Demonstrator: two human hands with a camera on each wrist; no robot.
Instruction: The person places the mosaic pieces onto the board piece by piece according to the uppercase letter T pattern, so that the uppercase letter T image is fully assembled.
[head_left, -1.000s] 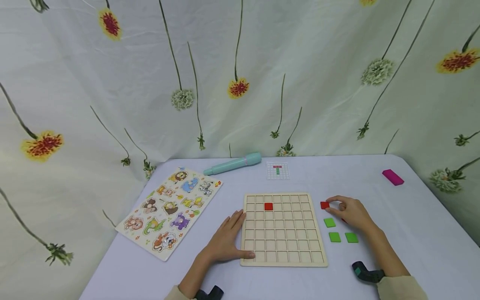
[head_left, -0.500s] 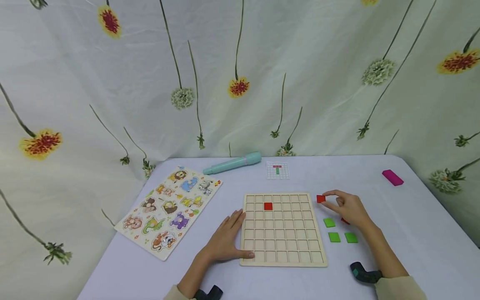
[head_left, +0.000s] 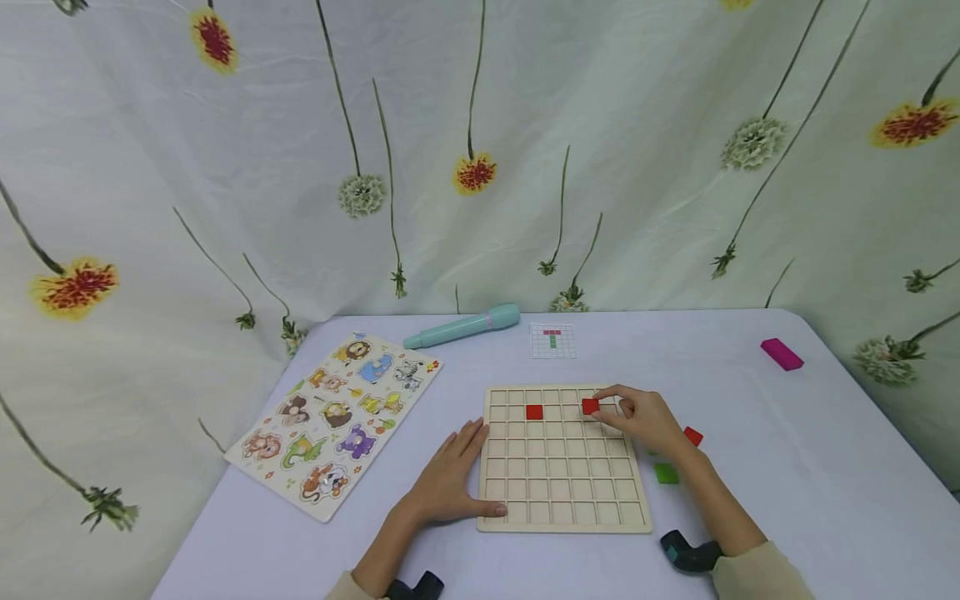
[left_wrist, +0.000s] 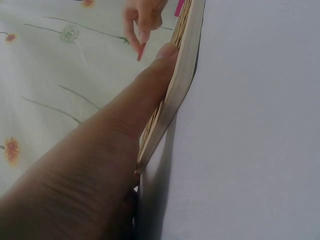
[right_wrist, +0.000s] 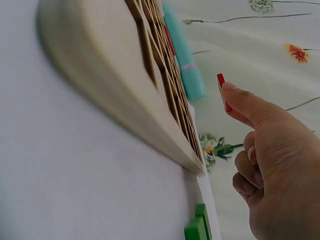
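My right hand (head_left: 643, 421) pinches a red square tile (head_left: 590, 407) between thumb and forefinger, above the upper right cells of a wooden grid board (head_left: 562, 527). In the right wrist view the red tile (right_wrist: 221, 80) is held clear of the board (right_wrist: 115, 75). Another red tile (head_left: 534, 412) sits in a cell of the second row. My left hand (head_left: 447, 477) rests with spread fingers along the board's left edge, its thumb over the lower left corner. A third red tile (head_left: 693, 436) and a green tile (head_left: 666, 473) lie right of the board, partly behind my right arm.
A small pattern card (head_left: 552, 341) with a red and green T lies behind the board. Beside it is a teal pen-shaped object (head_left: 461, 327). An animal puzzle board (head_left: 333, 425) lies at left, a magenta block (head_left: 782, 354) at far right. A flowered cloth (head_left: 645, 167) hangs behind.
My right hand has moved left with the red tile, from the table right of the board to over its upper right cells. My left hand stays on the board's edge.
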